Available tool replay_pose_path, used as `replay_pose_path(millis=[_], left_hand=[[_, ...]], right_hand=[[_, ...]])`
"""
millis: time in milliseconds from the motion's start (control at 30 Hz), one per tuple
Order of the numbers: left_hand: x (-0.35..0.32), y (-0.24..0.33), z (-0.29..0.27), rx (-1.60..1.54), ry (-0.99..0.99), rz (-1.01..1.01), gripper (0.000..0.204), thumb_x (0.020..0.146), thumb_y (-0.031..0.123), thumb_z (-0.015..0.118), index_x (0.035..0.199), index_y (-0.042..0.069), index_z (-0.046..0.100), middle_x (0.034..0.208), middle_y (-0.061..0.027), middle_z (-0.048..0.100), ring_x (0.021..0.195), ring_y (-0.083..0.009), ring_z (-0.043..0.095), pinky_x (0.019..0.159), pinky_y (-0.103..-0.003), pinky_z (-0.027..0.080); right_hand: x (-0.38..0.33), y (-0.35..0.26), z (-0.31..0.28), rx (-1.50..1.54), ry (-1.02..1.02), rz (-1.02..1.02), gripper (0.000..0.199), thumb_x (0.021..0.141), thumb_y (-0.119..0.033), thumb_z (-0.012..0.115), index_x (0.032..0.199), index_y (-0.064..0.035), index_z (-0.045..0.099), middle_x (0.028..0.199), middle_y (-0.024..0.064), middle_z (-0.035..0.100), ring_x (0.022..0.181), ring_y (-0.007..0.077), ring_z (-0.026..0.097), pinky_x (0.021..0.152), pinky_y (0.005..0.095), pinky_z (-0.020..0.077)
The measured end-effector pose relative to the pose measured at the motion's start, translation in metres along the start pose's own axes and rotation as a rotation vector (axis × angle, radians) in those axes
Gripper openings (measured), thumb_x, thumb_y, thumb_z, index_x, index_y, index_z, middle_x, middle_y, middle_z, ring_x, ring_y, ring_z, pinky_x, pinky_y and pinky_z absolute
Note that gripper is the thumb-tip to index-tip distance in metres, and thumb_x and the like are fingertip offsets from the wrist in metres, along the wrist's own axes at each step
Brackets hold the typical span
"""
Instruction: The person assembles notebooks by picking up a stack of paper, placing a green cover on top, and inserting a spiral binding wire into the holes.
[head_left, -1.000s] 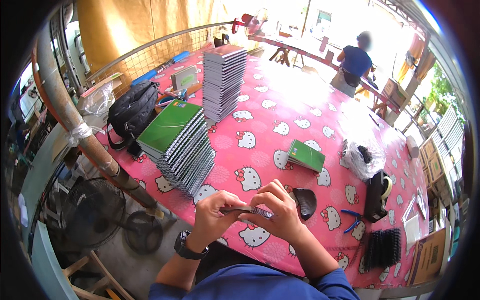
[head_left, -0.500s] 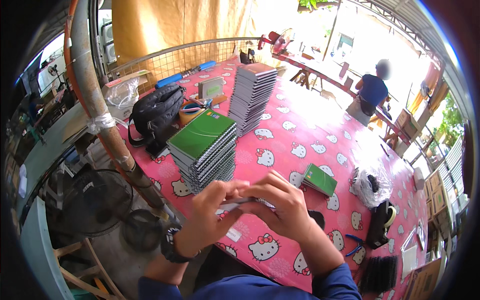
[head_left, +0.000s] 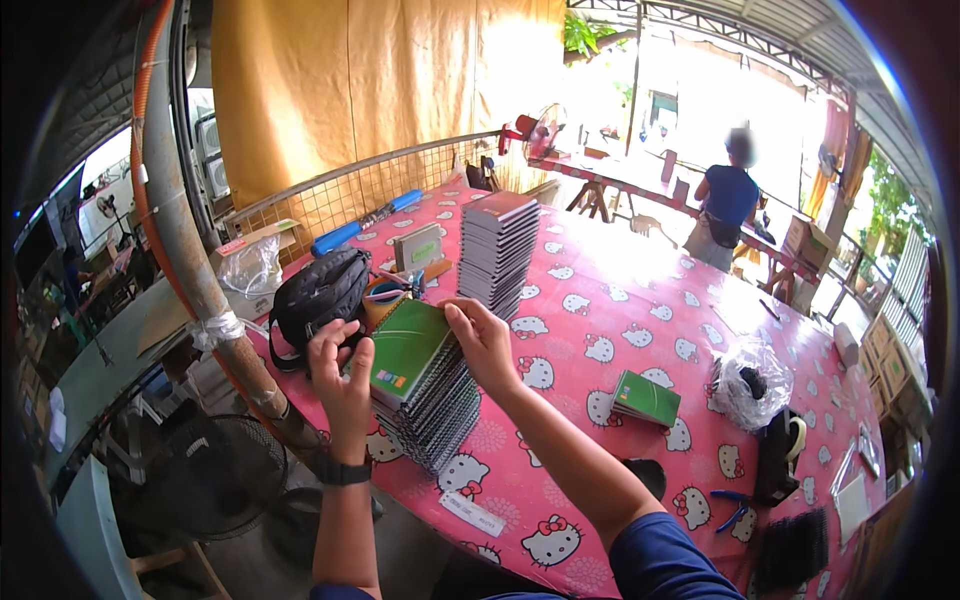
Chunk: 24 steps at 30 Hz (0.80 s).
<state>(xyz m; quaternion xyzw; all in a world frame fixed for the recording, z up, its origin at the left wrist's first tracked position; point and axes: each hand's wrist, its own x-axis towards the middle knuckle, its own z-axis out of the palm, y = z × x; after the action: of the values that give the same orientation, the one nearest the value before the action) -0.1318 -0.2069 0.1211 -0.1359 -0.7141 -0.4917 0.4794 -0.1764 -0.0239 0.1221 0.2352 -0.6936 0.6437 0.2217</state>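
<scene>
We held the top green notebook (head_left: 405, 345) on the near stack (head_left: 432, 405) with both hands. Our left hand (head_left: 340, 375) gripped its left edge, fingers closed on the cover. Our right hand (head_left: 482, 340) pinched its far right corner. Just left of our left hand stood a black bag (head_left: 315, 295), and the table edge (head_left: 400, 480) ran just below the stack. Beyond our right hand rose a grey stack (head_left: 497, 250). To the right, the pink cloth (head_left: 600, 330) lay open until a small green notebook (head_left: 647, 397).

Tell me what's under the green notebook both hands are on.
The green notebook tops a leaning stack of spiral notebooks on the pink tablecloth. The left hand and right hand grip its ends. Lower covers show only as edges; their colours are hidden.
</scene>
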Motion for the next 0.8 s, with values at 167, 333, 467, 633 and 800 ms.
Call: replay_pose_path(millis=[167, 333, 467, 633, 800], left_hand=[[-0.005, -0.008, 0.018, -0.539, -0.013, -0.380, 0.027, 0.093, 0.011, 0.048, 0.108, -0.006, 0.061, 0.099, -0.0067, 0.062, 0.085, -0.0089, 0.055, 0.077, -0.022, 0.043], [-0.001, -0.006, 0.019, -0.421, -0.100, -0.386, 0.027, 0.092, 0.014, 0.048, 0.105, -0.005, 0.063, 0.099, -0.0058, 0.063, 0.086, -0.0097, 0.056, 0.078, -0.023, 0.043], [-0.007, -0.033, -0.034, 0.052, -0.072, -0.027, 0.041, 0.097, 0.022, 0.040, 0.130, -0.002, 0.045, 0.137, -0.0148, 0.044, 0.125, -0.0266, 0.042, 0.101, -0.038, 0.035], [-0.046, 0.031, -0.055, -0.162, 0.272, 0.176, 0.031, 0.092, 0.007, 0.038, 0.117, -0.006, 0.049, 0.125, -0.0220, 0.049, 0.118, -0.0296, 0.047, 0.099, -0.039, 0.037], [-0.078, 0.088, 0.004, -0.188, 0.095, 0.580, 0.028, 0.083, 0.029, 0.050, 0.102, 0.008, 0.049, 0.099, -0.0113, 0.046, 0.094, -0.0251, 0.043, 0.085, -0.043, 0.039]], right_hand=[[0.001, 0.004, 0.017, -0.128, 0.374, -0.122, 0.018, 0.089, -0.018, 0.057, 0.095, -0.0010, 0.059, 0.086, 0.0104, 0.052, 0.071, 0.0218, 0.054, 0.068, 0.0317, 0.0451], [-0.003, 0.014, -0.010, -0.023, 0.101, -0.071, 0.036, 0.093, -0.027, 0.053, 0.119, -0.0026, 0.048, 0.102, 0.0134, 0.052, 0.099, 0.0255, 0.047, 0.089, 0.0360, 0.0384], [-0.046, -0.017, -0.084, -0.274, -0.073, 0.046, 0.049, 0.089, -0.038, 0.058, 0.126, -0.0070, 0.050, 0.126, 0.0156, 0.052, 0.122, 0.0291, 0.043, 0.102, 0.0403, 0.0333], [-0.158, 0.066, -0.304, -1.279, 0.680, 0.426, 0.045, 0.071, -0.031, 0.078, 0.097, 0.0025, 0.061, 0.099, 0.0189, 0.061, 0.092, 0.0307, 0.059, 0.079, 0.0378, 0.0485], [-0.188, 0.056, -0.335, -0.895, 0.746, 0.788, 0.045, 0.066, -0.029, 0.081, 0.090, 0.0033, 0.061, 0.085, 0.0200, 0.067, 0.080, 0.0326, 0.066, 0.072, 0.0416, 0.0491]])
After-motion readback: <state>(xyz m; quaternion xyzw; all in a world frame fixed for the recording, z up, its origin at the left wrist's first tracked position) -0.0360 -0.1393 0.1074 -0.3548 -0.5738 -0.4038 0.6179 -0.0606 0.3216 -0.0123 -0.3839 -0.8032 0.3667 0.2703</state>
